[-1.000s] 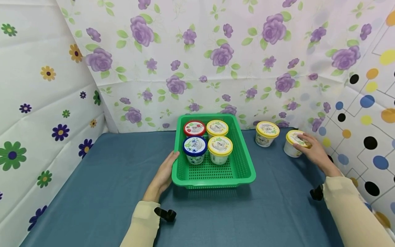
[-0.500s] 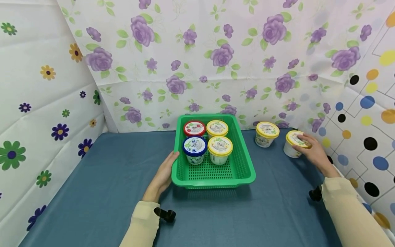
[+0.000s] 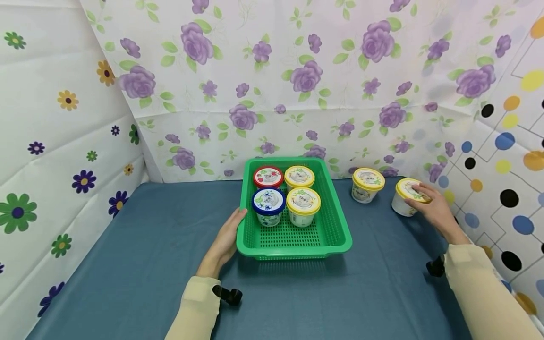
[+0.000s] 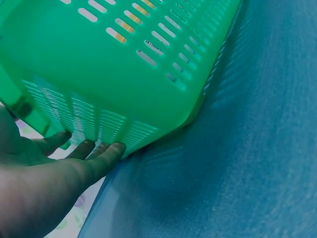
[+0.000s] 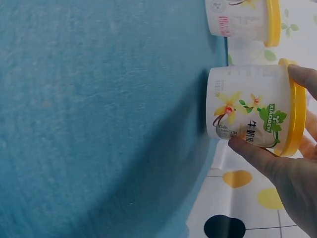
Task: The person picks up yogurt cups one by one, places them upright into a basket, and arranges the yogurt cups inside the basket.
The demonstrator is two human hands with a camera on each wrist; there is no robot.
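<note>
My right hand [image 3: 434, 208] grips a white ice cream cup [image 5: 242, 111] with a yellow lid, at the right of the table. Thumb and fingers lie around its lid and side, and its base is right at the cloth. A second yellow-lidded cup [image 3: 366, 186] stands just left of it. My left hand [image 3: 223, 240] rests against the left side of a green plastic basket [image 3: 293, 254]; in the left wrist view its extended fingers touch the slotted wall. Inside the basket stand a red-lidded cup [image 3: 268, 176], a blue-lidded cup [image 3: 268, 203] and two yellow-lidded cups [image 3: 303, 202].
A blue cloth [image 3: 170, 245] covers the table. A flowered curtain [image 3: 272, 94] closes off the back, with a flower-printed sheet [image 3: 63, 156] at left and a dotted sheet [image 3: 510, 165] close beside my right hand.
The cup in my right hand has shifted very slightly to the right. My left hand, the basket and the other cups stay in place.
</note>
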